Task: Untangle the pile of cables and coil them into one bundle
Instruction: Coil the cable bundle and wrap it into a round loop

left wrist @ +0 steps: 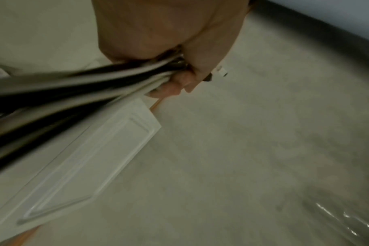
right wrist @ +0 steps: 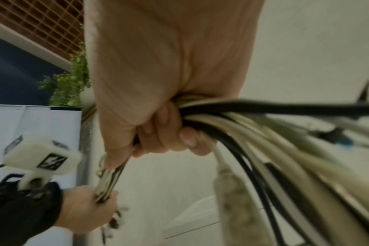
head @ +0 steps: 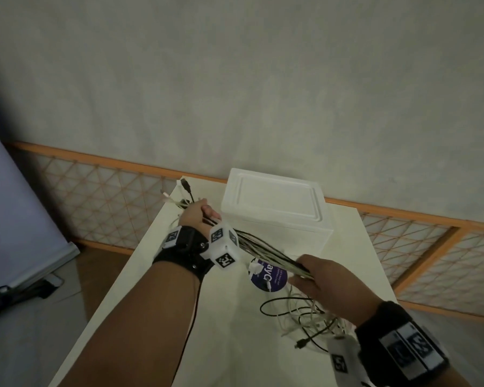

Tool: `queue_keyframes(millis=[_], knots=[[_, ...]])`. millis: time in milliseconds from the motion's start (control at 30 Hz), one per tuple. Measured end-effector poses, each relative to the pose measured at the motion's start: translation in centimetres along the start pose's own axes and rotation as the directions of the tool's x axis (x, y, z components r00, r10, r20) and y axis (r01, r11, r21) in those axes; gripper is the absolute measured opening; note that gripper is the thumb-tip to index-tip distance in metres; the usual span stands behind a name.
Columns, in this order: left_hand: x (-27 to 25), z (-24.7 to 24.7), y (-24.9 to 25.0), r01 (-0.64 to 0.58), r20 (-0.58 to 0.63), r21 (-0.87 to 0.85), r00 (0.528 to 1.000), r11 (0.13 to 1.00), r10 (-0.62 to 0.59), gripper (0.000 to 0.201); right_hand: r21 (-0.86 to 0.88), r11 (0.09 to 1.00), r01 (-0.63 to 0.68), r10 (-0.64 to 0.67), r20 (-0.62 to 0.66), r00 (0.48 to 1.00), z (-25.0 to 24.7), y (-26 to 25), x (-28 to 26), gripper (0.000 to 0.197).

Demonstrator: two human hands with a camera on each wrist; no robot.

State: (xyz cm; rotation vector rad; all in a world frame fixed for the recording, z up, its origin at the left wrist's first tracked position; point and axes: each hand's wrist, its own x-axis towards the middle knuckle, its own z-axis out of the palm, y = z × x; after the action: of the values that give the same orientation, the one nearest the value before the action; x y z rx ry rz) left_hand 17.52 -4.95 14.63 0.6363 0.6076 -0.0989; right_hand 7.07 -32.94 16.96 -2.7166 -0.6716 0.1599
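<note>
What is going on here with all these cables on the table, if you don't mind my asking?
A person is gathering black and white cables into one bunch. The left hand grips the bunch near the plug ends, the right hand grips it further along, and the stretch between them is pulled straight above the white table. The rest lies in a loose tangle by the right hand, not yet coiled.

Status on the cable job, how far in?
Done: cables are gathered into a straight run. In hand: left hand grips the plug end, right hand grips further along. Left: loose tangle lies on the table; no coil yet.
</note>
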Motion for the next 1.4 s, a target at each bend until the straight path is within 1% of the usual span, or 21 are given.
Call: queue_keyframes(millis=[100,200,367,433,500,533,600,633,667,700,733,767,800,833,900,967,1033,1067,1133,1233,1400], knots=[[0.2,-0.6,1.3,-0.031,0.004,-0.029,1.000,0.999,0.031,0.050,0.024,0.997,-0.079,0.078,0.006,0.997,-0.2,2.3,-1.4,0.015],[0.1,-0.1,1.2,-0.075,0.040,-0.057,0.996,0.996,0.077,0.049,0.069,0.993,-0.094,0.093,0.022,0.995,0.1,3.4,-2.1,0.016],[-0.4,0.7,1.3,-0.073,0.062,-0.017,0.995,0.997,0.074,0.049,0.107,0.982,-0.157,0.159,-0.006,0.987,0.4,4.5,-2.2,0.020],[-1.0,0.9,0.7,-0.122,0.049,0.023,0.991,0.992,0.121,0.045,0.097,0.974,-0.203,0.201,0.026,0.979,1.1,5.3,-2.2,0.022],[-1.8,1.4,-0.4,-0.168,0.047,0.037,0.985,0.985,0.166,0.037,0.065,0.966,-0.249,0.241,0.109,0.964,1.8,6.4,-1.9,0.025],[-2.4,1.6,-1.1,-0.178,0.055,0.056,0.983,0.982,0.175,0.035,0.029,0.964,-0.263,0.254,0.180,0.950,1.9,6.9,-1.7,0.034],[-3.4,2.1,-2.2,-0.210,0.093,0.131,0.976,0.969,0.199,0.030,-0.069,0.971,-0.231,0.240,0.327,0.914,1.3,6.9,-0.7,0.085],[-3.7,2.3,-2.8,-0.231,0.115,0.178,0.970,0.957,0.213,0.029,-0.040,0.977,-0.208,0.210,0.329,0.921,0.5,6.1,0.1,0.100],[-4.1,2.5,-3.3,-0.250,0.139,0.229,0.965,0.941,0.223,0.030,0.047,0.983,-0.175,0.156,0.267,0.951,-0.6,4.5,1.0,0.099],[-4.4,2.7,-4.0,-0.264,0.168,0.274,0.960,0.925,0.225,0.031,0.177,0.978,-0.109,0.086,0.136,0.987,-1.9,2.6,2.1,0.089],[-4.8,2.9,-4.6,-0.278,0.203,0.311,0.954,0.909,0.222,0.031,0.292,0.956,-0.025,0.038,-0.037,0.999,-3.0,0.3,3.3,0.077],[-5.2,3.1,-5.3,-0.299,0.251,0.339,0.942,0.892,0.221,0.031,0.378,0.924,0.058,0.016,-0.191,0.981,-3.9,-1.9,4.6,0.066],[-5.6,3.3,-6.0,-0.338,0.314,0.370,0.922,0.865,0.226,0.030,0.452,0.885,0.112,0.019,-0.275,0.961,-4.5,-4.0,5.9,0.057],[-6.0,3.4,-6.6,-0.388,0.387,0.397,0.893,0.831,0.232,0.028,0.512,0.847,0.147,0.017,-0.302,0.953,-5.0,-5.9,7.3,0.051],[-6.7,3.6,-7.2,-0.467,0.511,0.461,0.835,0.754,0.205,0.021,0.522,0.838,0.160,-0.031,-0.247,0.968,-5.5,-8.6,9.4,0.044],[-7.2,3.3,-7.0,-0.464,0.565,0.507,0.815,0.726,0.127,0.016,0.363,0.917,0.164,-0.103,-0.180,0.978,-5.4,-10.0,10.6,0.039],[-7.1,2.8,-6.2,-0.415,0.575,0.506,0.816,0.756,0.063,0.021,0.212,0.953,0.215,-0.181,-0.167,0.969,-4.8,-10.3,11.2,0.043],[-7.2,2.5,-5.7,-0.404,0.574,0.512,0.817,0.758,0.047,0.020,0.188,0.950,0.249,-0.217,-0.174,0.960,-4.5,-10.4,11.4,0.044],[-7.3,2.2,-4.9,-0.394,0.566,0.543,0.824,0.742,0.023,0.017,0.227,0.931,0.286,-0.247,-0.188,0.951,-4.0,-10.1,11.5,0.037],[-7.9,2.1,-4.4,-0.356,0.523,0.578,0.853,0.734,0.002,0.023,0.292,0.915,0.279,-0.230,-0.192,0.954,-4.1,-9.7,11.6,0.025],[-8.2,2.1,-5.4,-0.364,0.504,0.610,0.864,0.704,0.010,0.023,0.115,0.947,0.300,-0.291,-0.088,0.953,-4.1,-10.7,11.7,0.037]])
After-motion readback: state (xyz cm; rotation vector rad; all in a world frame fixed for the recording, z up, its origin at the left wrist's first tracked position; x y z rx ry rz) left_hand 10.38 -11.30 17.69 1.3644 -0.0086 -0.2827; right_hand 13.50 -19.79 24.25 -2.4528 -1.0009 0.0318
